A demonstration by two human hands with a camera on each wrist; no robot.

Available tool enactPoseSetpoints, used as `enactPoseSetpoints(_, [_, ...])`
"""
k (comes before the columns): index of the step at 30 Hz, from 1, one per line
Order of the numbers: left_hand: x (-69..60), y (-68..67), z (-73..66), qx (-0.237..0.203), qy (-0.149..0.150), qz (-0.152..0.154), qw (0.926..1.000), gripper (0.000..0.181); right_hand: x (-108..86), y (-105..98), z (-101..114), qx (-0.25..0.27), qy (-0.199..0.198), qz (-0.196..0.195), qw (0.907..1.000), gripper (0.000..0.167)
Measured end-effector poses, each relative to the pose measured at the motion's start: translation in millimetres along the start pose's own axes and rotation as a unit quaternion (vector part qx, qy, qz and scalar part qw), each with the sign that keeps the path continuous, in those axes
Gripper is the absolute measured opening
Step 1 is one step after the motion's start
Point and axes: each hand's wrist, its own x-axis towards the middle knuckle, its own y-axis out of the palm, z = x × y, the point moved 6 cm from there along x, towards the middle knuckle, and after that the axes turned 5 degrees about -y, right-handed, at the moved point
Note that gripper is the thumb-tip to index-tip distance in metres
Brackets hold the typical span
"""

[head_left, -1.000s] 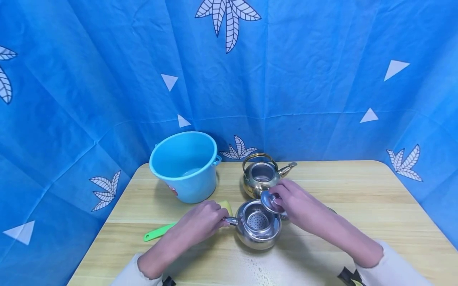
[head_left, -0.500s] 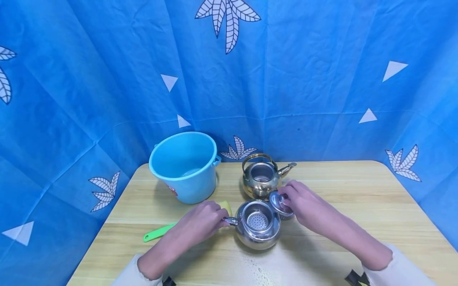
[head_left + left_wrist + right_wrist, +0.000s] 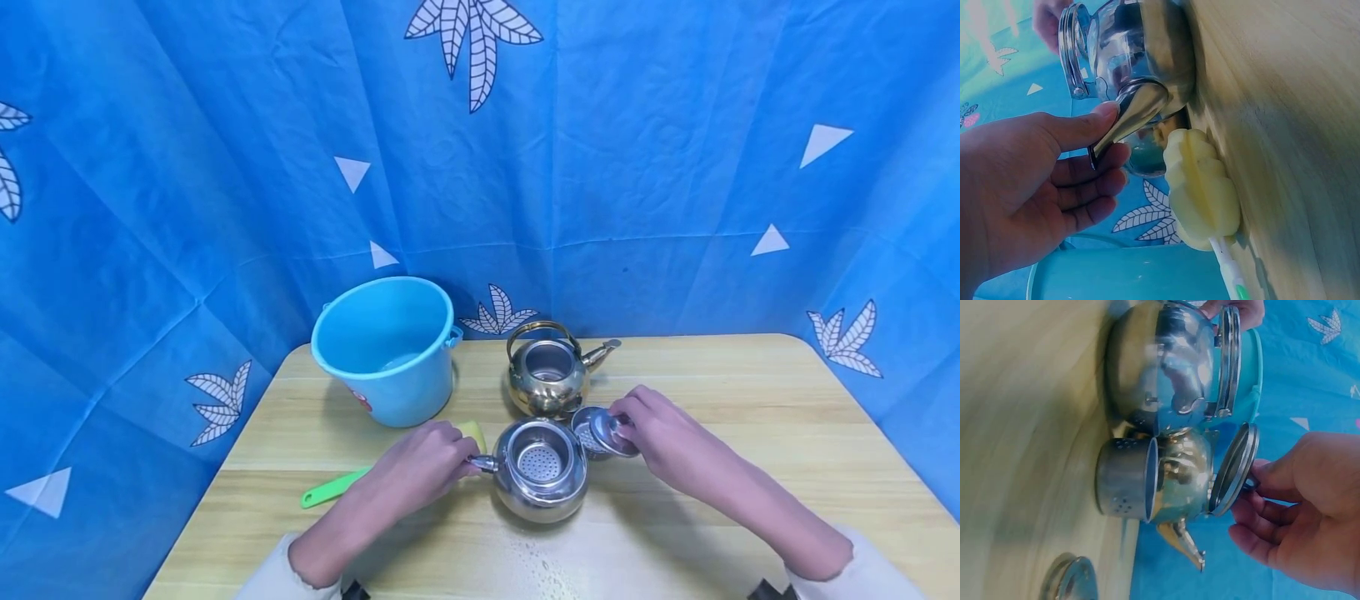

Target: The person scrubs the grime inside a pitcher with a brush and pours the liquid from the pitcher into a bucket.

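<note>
A silver teapot (image 3: pixel 542 498) stands upright on the table, its top uncovered and a perforated strainer (image 3: pixel 540 463) visible inside. My left hand (image 3: pixel 423 458) pinches its spout (image 3: pixel 1135 109) between thumb and index finger; the other fingers are loosely bent. My right hand (image 3: pixel 663 442) holds a round metal lid (image 3: pixel 1235 469) by its knob, tilted and raised off the table. Just beyond the lid, a loose strainer basket (image 3: pixel 1125 478) sits beside the silver teapot, partly covered by the lid in the head view. Behind them is a gold teapot (image 3: pixel 542 392), also uncovered.
A light blue bucket (image 3: pixel 420 396) stands at back left. A sponge brush with a yellow head (image 3: pixel 1200 187) and green handle (image 3: pixel 330 490) lies left of the silver teapot. Another lid (image 3: pixel 1077 581) rests on the table. Water drops (image 3: pixel 547 575) dot the near tabletop.
My right hand has moved rightward with the lid, away from the silver teapot's rim, uncovering more of the loose strainer basket. The left hand stays on the spout.
</note>
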Motion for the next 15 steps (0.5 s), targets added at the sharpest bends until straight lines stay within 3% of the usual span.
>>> enactPoseSetpoints(15, [-1.0, 0.3, 0.0, 0.009, 0.001, -0.006, 0.9999, 0.017, -23.9, 18, -8, 0.026, 0.033, 0.062, 0.9972, 0.022])
